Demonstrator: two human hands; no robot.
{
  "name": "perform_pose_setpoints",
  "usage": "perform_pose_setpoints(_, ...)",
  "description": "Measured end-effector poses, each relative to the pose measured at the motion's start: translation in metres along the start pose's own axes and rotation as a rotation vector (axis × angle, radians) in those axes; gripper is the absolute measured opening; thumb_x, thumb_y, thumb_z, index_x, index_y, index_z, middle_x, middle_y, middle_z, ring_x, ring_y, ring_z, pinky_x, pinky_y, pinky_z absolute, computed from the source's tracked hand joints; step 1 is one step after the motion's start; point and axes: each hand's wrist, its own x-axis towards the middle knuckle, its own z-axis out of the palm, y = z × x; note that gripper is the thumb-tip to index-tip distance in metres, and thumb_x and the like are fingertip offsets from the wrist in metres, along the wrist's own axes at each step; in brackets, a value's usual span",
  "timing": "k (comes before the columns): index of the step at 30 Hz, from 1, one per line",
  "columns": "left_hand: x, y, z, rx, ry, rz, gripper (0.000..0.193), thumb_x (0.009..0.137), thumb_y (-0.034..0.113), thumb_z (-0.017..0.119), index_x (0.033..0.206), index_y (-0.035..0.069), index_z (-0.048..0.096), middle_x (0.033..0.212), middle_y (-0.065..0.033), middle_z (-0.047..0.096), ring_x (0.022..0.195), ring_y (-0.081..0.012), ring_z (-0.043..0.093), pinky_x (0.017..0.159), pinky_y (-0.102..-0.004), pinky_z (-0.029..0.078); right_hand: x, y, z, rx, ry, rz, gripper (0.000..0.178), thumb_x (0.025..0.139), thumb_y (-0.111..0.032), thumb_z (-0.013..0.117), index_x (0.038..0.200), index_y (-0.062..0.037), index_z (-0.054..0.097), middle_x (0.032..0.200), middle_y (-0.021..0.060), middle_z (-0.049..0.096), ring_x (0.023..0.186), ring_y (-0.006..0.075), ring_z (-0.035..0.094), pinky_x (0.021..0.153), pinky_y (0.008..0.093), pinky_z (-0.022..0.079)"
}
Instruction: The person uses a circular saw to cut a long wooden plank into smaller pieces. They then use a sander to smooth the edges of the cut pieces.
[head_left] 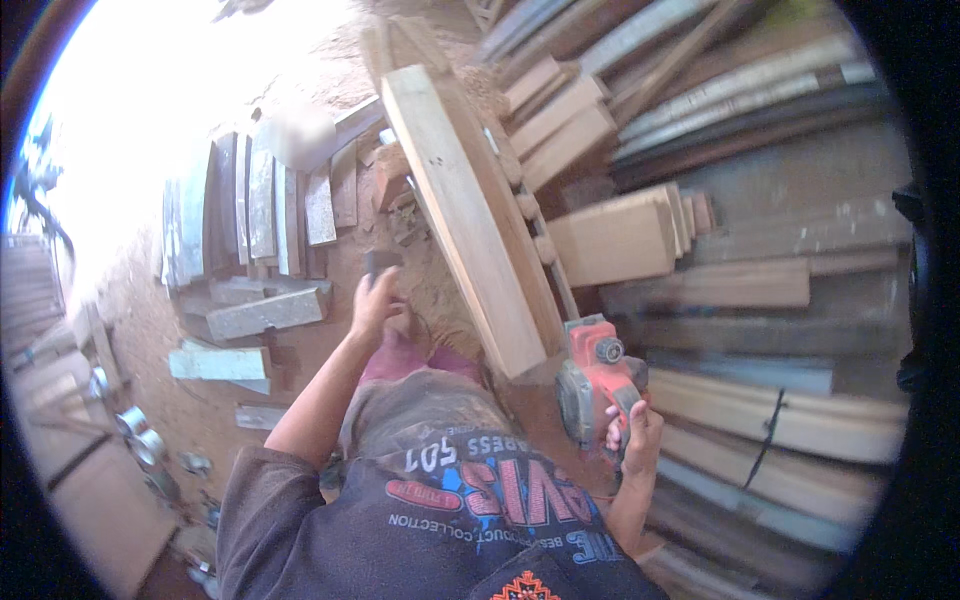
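Observation:
My right hand is wrapped round the handle of a red electric hand planer, which is held beside the near end of a long pale wooden beam. The beam slants away from me and rests along a narrow bench, its smooth face up. To the left of the beam, my left hand is closed on a small dark block-like thing. Motion blur hides what exactly that is. The left hand stays apart from the beam.
Stacks of boards fill the right side. Short pale planks lie just right of the bench. Grey offcuts and upright boards are on the dirt floor at left. Round metal cans stand at lower left.

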Motion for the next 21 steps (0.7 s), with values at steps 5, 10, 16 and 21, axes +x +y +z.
perform_pose_setpoints(5, -0.018, -0.054, -0.105, -0.292, 0.367, -0.161, 0.021, 0.104, 0.035, 0.059, 0.111, 0.015, 0.059, 0.093, -0.0038, 0.066, 0.084, -0.0232, 0.069, 0.067, -0.0403, 0.054, -0.054, 0.091, -0.024, -0.004, 0.085, 0.182, 0.055, 0.109, -0.054, 0.064, 0.098, -0.0003, 0.073, 0.065, -0.0019, 0.058, 0.054, 0.008, 0.051, 0.049, 0.0268, 0.038)
perform_pose_setpoints(10, -0.062, -0.032, -0.134, -0.273, 0.509, 0.003, 0.029, 0.103, 0.042, 0.065, 0.118, 0.017, 0.064, 0.113, -0.0057, 0.065, 0.101, -0.0222, 0.062, 0.088, -0.0422, 0.051, -0.075, 0.136, -0.033, 0.001, 0.022, 0.202, 0.053, 0.11, -0.05, 0.064, 0.1, 0.0015, 0.073, 0.067, -0.0001, 0.058, 0.056, 0.0097, 0.053, 0.053, 0.0289, 0.042)
perform_pose_setpoints(16, -0.094, 0.04, -0.115, -0.324, 0.243, 0.245, 0.042, 0.107, 0.034, 0.068, 0.145, 0.018, 0.065, 0.116, -0.002, 0.065, 0.102, -0.0187, 0.064, 0.089, -0.0386, 0.054, -0.074, 0.165, -0.042, 0.018, -0.038, 0.171, 0.05, 0.11, -0.047, 0.066, 0.101, 0.0024, 0.073, 0.067, 0.0008, 0.058, 0.06, 0.0112, 0.056, 0.057, 0.03, 0.045)
perform_pose_setpoints(21, -0.103, 0.079, -0.089, 0.091, 0.141, 0.554, 0.044, 0.107, 0.021, 0.071, 0.148, 0.007, 0.064, 0.126, -0.0059, 0.071, 0.107, -0.0174, 0.071, 0.092, -0.0371, 0.059, -0.064, 0.16, -0.04, -0.181, 0.102, 0.019, 0.048, 0.102, -0.043, 0.077, 0.113, 0.0036, 0.071, 0.085, 0.0077, 0.068, 0.071, 0.0145, 0.063, 0.065, 0.0335, 0.051)
